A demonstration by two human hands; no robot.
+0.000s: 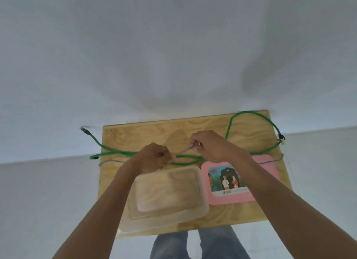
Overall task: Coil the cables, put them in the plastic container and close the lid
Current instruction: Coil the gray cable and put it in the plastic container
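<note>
A long green cable (251,114) sprawls across the far half of the wooden board, looping at the back right and trailing off the left edge. A thin grey cable (111,161) lies along it and hangs off both sides. My left hand (154,158) grips the grey cable near the board's middle. My right hand (210,146) pinches the same cable near its white end, a short stretch taut between the hands. The clear plastic container (168,193) stands open at the front, below my left hand. Its pink lid (266,162) with a picture lies to the right, partly under my right forearm.
The small wooden board (135,133) is a tabletop against a white wall, with pale floor around it. The green cable's dark plugs hang past the left edge (85,130) and right edge (281,138). My legs in jeans (193,245) show below the board's front edge.
</note>
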